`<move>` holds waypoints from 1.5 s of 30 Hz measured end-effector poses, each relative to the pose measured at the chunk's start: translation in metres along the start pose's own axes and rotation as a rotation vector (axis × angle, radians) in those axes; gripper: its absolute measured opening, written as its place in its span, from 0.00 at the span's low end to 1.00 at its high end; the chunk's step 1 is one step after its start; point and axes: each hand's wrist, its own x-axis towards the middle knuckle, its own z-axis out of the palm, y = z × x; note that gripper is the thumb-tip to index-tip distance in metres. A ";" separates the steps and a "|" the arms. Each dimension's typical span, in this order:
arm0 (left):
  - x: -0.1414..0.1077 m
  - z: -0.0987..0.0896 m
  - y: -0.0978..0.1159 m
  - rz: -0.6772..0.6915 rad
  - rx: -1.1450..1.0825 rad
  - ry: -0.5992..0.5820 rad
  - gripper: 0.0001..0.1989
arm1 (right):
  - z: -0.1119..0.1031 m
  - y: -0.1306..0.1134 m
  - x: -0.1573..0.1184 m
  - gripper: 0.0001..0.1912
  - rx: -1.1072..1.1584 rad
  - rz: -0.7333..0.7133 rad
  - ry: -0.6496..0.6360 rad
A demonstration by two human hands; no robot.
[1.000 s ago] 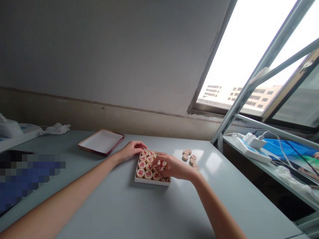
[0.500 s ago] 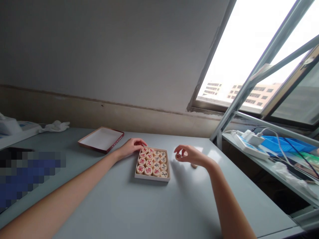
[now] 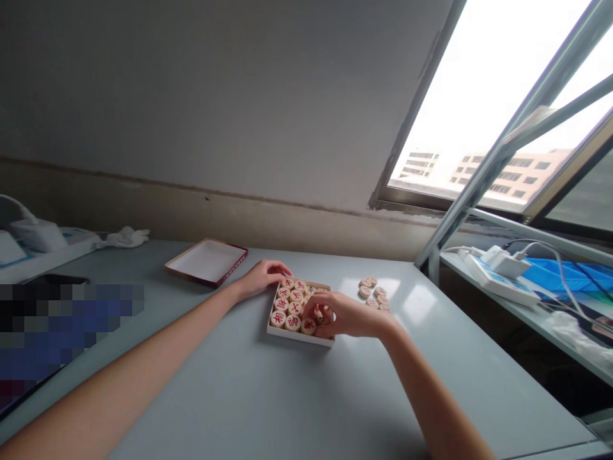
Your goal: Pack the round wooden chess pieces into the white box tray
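A shallow box (image 3: 299, 338) full of round wooden xiangqi pieces (image 3: 293, 322) sits in the middle of the table. Red characters mark the pieces on the left; at least one dark character shows at the back. My left hand (image 3: 262, 277) has its fingers curled against the box's far left corner. Over the box's right side, my right hand (image 3: 343, 313) pinches a xiangqi piece (image 3: 320, 316) between thumb and fingers, covering several others. Beyond it, several loose red-marked pieces (image 3: 368, 292) lie on the table.
An upturned box lid (image 3: 208, 260) lies at the back left. Power strips with plugs stand at the far left and on the right-hand shelf (image 3: 498, 276). A wall and a metal window frame bound the back. A pixelated area covers the left edge.
My right hand has moved left from beside the box, where it held a red-marked piece, to over its right side. More loose pieces now show. My left hand stays at the corner.
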 end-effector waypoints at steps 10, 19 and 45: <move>0.000 0.001 0.003 -0.043 -0.052 -0.002 0.12 | -0.038 0.040 -0.046 0.10 -0.021 0.294 0.180; -0.001 0.001 0.001 -0.028 -0.073 -0.003 0.12 | -0.030 0.055 -0.048 0.13 -0.173 0.493 0.252; -0.002 0.001 0.008 -0.062 -0.164 -0.125 0.10 | -0.015 0.068 -0.020 0.10 -0.480 0.415 0.466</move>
